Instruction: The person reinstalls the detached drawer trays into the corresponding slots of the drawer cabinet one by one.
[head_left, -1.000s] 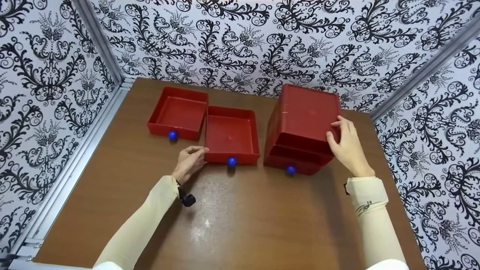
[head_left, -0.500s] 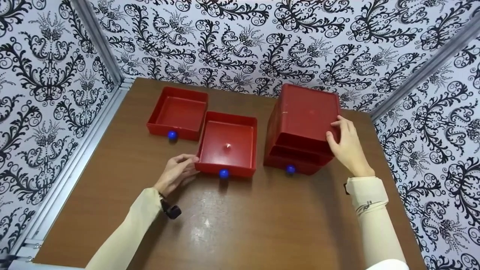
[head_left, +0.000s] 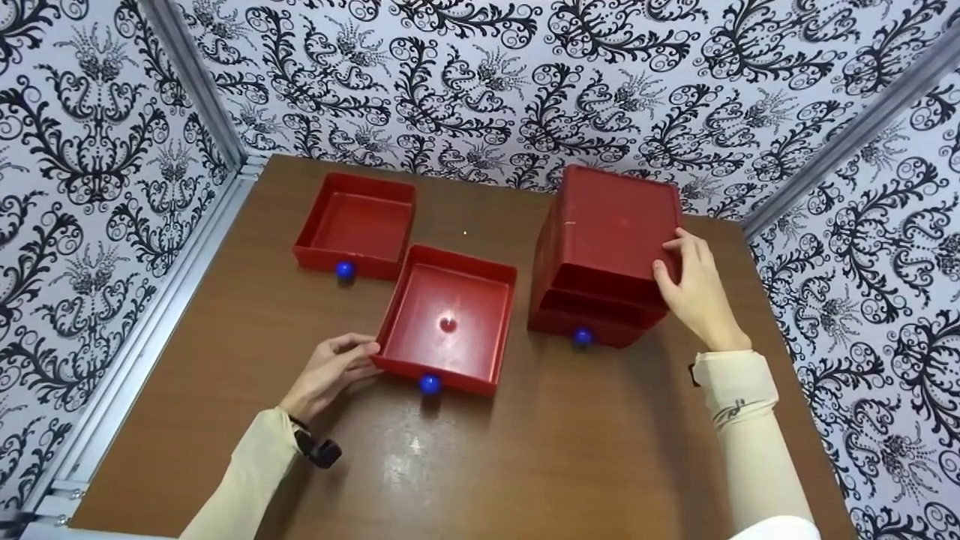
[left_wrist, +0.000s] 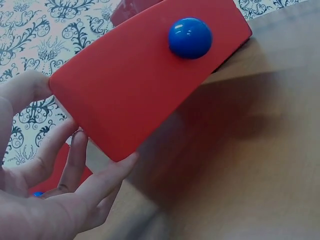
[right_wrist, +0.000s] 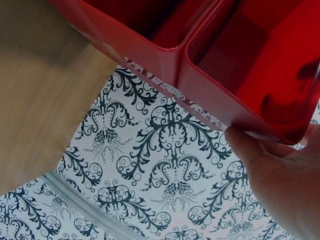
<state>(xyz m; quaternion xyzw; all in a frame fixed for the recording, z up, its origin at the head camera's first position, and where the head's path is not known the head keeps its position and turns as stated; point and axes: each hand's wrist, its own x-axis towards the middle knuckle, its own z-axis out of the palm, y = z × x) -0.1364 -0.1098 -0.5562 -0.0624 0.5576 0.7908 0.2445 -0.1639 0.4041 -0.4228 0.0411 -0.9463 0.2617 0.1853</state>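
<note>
My left hand [head_left: 330,371] pinches the near left corner of a red plastic drawer [head_left: 431,300], thumb at the top edge and fingers below. The drawer's front has a round blue knob [left_wrist: 190,38]. In the left wrist view its lower edge is raised above the table, with a shadow underneath. My right hand [head_left: 694,289] holds the upper right edge of a red drawer cabinet [head_left: 622,225]; the right wrist view shows the thumb at the cabinet's corner. The upper compartments stand without drawers, and a drawer with a blue knob [head_left: 583,336] fills the bottom.
A second red drawer [head_left: 360,225] with a blue knob [head_left: 344,270] lies at the back left of the brown table [head_left: 525,465]. Patterned panels [head_left: 465,90] enclose the back and sides, and a metal rail [head_left: 150,360] runs along the left edge.
My left hand has drawn the held drawer toward me and slightly left, turning it a little and away from the back left drawer. My right hand stays on the cabinet.
</note>
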